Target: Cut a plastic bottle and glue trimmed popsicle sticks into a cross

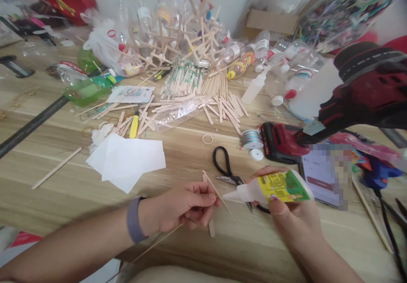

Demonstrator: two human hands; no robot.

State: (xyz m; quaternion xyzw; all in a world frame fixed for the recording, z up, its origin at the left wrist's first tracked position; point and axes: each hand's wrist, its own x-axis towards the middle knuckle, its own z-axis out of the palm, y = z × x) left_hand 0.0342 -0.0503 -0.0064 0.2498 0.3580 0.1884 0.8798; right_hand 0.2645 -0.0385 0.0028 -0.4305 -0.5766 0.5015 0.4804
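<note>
Between the fingertips of my left hand (189, 204) is a thin wooden stick (226, 204), slanting down to the right. A flat craft stick (211, 228) passes behind those fingers; I cannot tell whether it is held or lies on the table. Another thin stick (155, 244) runs from under the same hand towards the lower left. My right hand (294, 217) is wrapped round a glue bottle (282, 186) with a yellow and green label, tilted sideways. Its white nozzle tip is close to the thin stick. Black-handled scissors (224, 164) lie behind, partly covered by the bottle.
White paper sheets (127, 160) and a yellow screwdriver (134, 125) lie to the left. At the back are piled craft sticks (187, 79) and plastic bottles (262, 47). On the right stand a red cordless power tool (282, 141), a wire spool (251, 139) and a phone (319, 177).
</note>
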